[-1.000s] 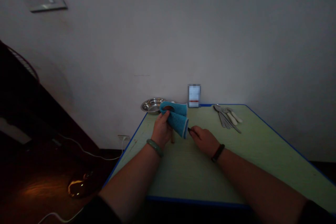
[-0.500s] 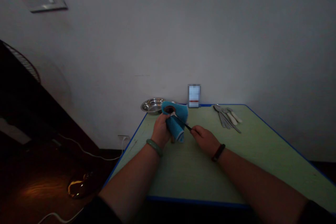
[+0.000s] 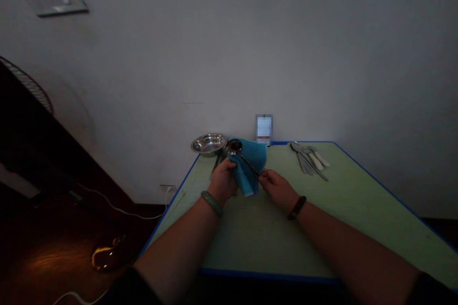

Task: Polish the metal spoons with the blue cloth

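Note:
My left hand (image 3: 223, 180) is closed on a blue cloth (image 3: 256, 155), thumb on its near side. In front of the cloth is a metal ladle (image 3: 234, 147), its round bowl up at the left and its thin handle slanting down to the right. The handle's end is pinched in my right hand (image 3: 278, 188). Behind my left hand, a shiny metal bowl (image 3: 209, 145) stands at the table's far left corner, with a dark long-handled utensil (image 3: 217, 164) lying partly hidden beside it.
The pale green table (image 3: 272, 243) has a blue edge and meets the wall. Several spoons and forks (image 3: 308, 158) lie at the far right. A lit phone (image 3: 264, 128) leans on the wall. A white cable (image 3: 121, 212) runs to a socket at the left.
The cloth has shifted right and spread behind the ladle, whose bowl now shows more fully. My left thumb has moved off the ladle's neck; my right hand has stayed nearly in place.

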`<state>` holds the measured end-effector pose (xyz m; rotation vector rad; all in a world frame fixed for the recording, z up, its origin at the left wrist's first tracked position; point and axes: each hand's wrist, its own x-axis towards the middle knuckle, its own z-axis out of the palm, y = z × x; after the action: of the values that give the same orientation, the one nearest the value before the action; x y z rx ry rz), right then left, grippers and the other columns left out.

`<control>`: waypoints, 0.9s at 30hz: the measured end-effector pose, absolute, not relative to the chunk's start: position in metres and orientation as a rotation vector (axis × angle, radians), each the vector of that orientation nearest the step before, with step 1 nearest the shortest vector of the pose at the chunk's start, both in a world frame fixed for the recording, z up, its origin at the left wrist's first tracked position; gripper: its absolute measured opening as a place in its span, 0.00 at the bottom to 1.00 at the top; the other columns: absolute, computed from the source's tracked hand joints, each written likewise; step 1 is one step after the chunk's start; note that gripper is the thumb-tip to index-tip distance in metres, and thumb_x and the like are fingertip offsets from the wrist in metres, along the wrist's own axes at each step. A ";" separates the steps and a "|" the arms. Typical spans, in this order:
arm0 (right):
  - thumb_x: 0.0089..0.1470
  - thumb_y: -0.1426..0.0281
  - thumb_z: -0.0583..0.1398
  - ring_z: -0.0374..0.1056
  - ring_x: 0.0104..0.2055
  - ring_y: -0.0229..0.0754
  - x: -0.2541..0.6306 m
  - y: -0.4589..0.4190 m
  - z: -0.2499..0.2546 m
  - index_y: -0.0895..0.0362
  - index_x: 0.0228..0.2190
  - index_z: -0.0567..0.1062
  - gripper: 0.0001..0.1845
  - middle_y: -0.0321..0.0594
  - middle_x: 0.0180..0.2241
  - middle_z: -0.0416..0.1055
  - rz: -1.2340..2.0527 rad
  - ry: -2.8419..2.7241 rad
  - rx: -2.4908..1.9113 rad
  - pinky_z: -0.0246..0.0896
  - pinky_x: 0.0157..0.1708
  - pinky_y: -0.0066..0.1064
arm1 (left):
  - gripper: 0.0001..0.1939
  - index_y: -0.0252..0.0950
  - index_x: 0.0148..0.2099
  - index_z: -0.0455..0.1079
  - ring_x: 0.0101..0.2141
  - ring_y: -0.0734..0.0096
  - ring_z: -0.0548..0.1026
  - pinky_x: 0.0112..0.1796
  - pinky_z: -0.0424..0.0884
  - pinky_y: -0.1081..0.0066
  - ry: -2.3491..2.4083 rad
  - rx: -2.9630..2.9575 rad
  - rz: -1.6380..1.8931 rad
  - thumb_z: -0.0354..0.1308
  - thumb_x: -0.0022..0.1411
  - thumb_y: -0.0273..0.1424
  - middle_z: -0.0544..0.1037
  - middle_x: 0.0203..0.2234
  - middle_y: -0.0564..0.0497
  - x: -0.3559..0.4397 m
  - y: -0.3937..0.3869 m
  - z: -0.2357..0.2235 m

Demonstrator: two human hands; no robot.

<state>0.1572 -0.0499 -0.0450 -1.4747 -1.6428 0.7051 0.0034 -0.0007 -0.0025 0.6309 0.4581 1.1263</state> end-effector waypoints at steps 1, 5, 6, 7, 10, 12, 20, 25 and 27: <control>0.51 0.59 0.50 0.61 0.28 0.37 0.157 -0.050 -0.045 0.56 0.29 0.66 0.13 0.34 0.25 0.65 0.704 -1.635 -1.475 0.53 0.29 0.29 | 0.11 0.35 0.27 0.67 0.35 0.61 0.74 0.43 0.66 0.59 0.443 0.643 1.114 0.49 0.38 0.21 0.74 0.22 0.52 0.003 -0.001 -0.003; 0.51 0.59 0.50 0.61 0.28 0.37 0.156 -0.050 -0.045 0.56 0.28 0.65 0.13 0.34 0.25 0.65 0.703 -1.608 -1.481 0.52 0.28 0.28 | 0.14 0.36 0.31 0.68 0.36 0.61 0.74 0.43 0.65 0.58 0.391 0.680 1.071 0.49 0.39 0.21 0.76 0.26 0.52 0.004 -0.001 -0.005; 0.51 0.58 0.50 0.60 0.27 0.37 0.156 -0.049 -0.046 0.56 0.27 0.65 0.14 0.34 0.24 0.65 0.709 -1.596 -1.482 0.52 0.27 0.28 | 0.14 0.36 0.31 0.68 0.36 0.61 0.74 0.43 0.65 0.58 0.388 0.689 1.061 0.49 0.39 0.21 0.76 0.26 0.52 0.004 -0.001 -0.006; 0.51 0.58 0.50 0.60 0.26 0.36 0.155 -0.049 -0.046 0.56 0.27 0.65 0.14 0.33 0.23 0.64 0.720 -1.579 -1.481 0.52 0.26 0.28 | 0.14 0.35 0.32 0.68 0.36 0.60 0.74 0.43 0.65 0.58 0.388 0.699 1.050 0.49 0.39 0.21 0.76 0.25 0.51 0.004 -0.001 -0.007; 0.51 0.57 0.51 0.61 0.24 0.36 0.156 -0.048 -0.047 0.56 0.26 0.64 0.14 0.32 0.20 0.64 0.747 -1.526 -1.467 0.53 0.26 0.28 | 0.13 0.34 0.32 0.68 0.36 0.59 0.74 0.42 0.65 0.58 0.386 0.740 0.997 0.50 0.41 0.22 0.76 0.24 0.50 0.005 -0.002 -0.010; 0.50 0.57 0.52 0.64 0.25 0.37 0.156 -0.047 -0.046 0.56 0.25 0.64 0.14 0.33 0.20 0.66 0.753 -1.493 -1.466 0.55 0.28 0.29 | 0.13 0.33 0.33 0.68 0.36 0.59 0.74 0.42 0.66 0.57 0.371 0.762 0.955 0.50 0.42 0.22 0.76 0.25 0.49 0.006 -0.003 -0.012; 0.49 0.57 0.54 0.66 0.28 0.39 0.156 -0.047 -0.043 0.57 0.24 0.66 0.15 0.37 0.23 0.70 0.750 -1.442 -1.430 0.57 0.30 0.30 | 0.10 0.33 0.31 0.67 0.33 0.61 0.74 0.38 0.67 0.58 0.338 0.806 0.873 0.50 0.42 0.22 0.75 0.28 0.48 0.009 -0.008 -0.013; 0.49 0.57 0.53 0.65 0.26 0.38 0.155 -0.046 -0.043 0.57 0.23 0.65 0.15 0.36 0.21 0.68 0.767 -1.428 -1.420 0.57 0.28 0.29 | 0.10 0.34 0.28 0.67 0.32 0.62 0.73 0.37 0.68 0.60 0.378 0.813 0.888 0.50 0.41 0.21 0.75 0.24 0.49 0.011 -0.010 -0.012; 0.49 0.57 0.53 0.65 0.26 0.38 0.155 -0.046 -0.043 0.56 0.23 0.65 0.15 0.35 0.21 0.68 0.775 -1.430 -1.424 0.57 0.28 0.29 | 0.10 0.34 0.29 0.68 0.32 0.62 0.74 0.37 0.68 0.60 0.389 0.806 0.889 0.50 0.41 0.21 0.74 0.24 0.49 0.011 -0.010 -0.012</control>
<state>0.1554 -0.0459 -0.0431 -1.4242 -1.4295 0.7748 0.0107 -0.0105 -0.0120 0.8060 0.3894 0.8892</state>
